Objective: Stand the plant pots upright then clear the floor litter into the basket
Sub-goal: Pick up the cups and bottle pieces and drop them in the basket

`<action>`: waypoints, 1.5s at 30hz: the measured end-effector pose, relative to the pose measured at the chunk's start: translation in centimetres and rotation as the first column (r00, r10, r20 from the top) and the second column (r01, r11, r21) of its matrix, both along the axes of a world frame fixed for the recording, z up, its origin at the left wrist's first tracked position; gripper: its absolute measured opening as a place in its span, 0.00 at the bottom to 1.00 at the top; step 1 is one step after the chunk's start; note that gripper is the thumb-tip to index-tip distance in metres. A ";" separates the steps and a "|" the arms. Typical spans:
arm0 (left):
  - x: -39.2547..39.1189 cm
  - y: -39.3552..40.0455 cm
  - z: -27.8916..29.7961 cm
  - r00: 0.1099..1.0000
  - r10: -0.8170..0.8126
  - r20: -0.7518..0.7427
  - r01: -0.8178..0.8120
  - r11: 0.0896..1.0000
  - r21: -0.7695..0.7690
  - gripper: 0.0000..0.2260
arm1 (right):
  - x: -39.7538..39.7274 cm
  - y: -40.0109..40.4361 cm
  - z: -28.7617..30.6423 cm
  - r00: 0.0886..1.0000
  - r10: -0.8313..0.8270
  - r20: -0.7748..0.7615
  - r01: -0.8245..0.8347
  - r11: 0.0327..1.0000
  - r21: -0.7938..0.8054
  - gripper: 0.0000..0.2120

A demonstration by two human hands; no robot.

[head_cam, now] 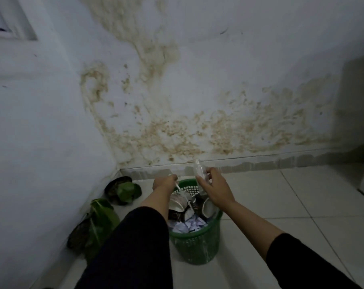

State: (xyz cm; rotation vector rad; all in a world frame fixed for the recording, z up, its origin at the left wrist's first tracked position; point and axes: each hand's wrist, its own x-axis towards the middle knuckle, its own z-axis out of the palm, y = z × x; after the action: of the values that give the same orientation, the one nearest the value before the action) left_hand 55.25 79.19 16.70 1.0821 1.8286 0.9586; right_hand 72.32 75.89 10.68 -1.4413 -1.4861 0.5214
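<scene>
Over the tiled floor, right hand holds clear litter upright above basket.

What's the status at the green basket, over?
Left hand pinching white plastic utensil, right hand gripping clear plastic piece. Both over green plastic basket, nearly full. Nothing blocking.

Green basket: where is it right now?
In the head view the basket stands on the tiled floor at lower centre, under both hands, with two plant pots to its left along the wall.
</scene>
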 end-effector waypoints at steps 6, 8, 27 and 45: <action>-0.8 -1.8 -3.9 0.977 -0.127 -0.173 0.126 0.992 -0.018 0.17 | -0.4 0.7 0.3 0.990 -0.092 0.111 0.095 0.995 -0.023 0.21; -1.1 -2.7 -5.0 0.974 -0.107 -0.201 0.116 0.993 0.032 0.16 | -0.3 0.6 0.5 0.987 -0.065 0.145 0.075 0.995 -0.064 0.21; -3.2 -1.5 -8.5 0.786 -0.262 -0.560 0.364 0.929 0.075 0.35 | -2.8 2.8 3.6 0.956 -0.120 0.269 0.208 0.921 -0.330 0.25; -4.6 0.5 -8.7 0.983 -0.012 -0.181 0.017 1.000 0.025 0.18 | -5.8 2.2 -0.4 0.883 0.055 0.466 0.126 0.929 -0.349 0.21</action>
State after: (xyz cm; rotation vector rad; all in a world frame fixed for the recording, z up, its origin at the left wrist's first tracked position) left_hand 50.60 79.65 8.00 1.2321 1.9558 0.9033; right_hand 66.48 78.06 10.30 -1.9976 -1.7998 0.4643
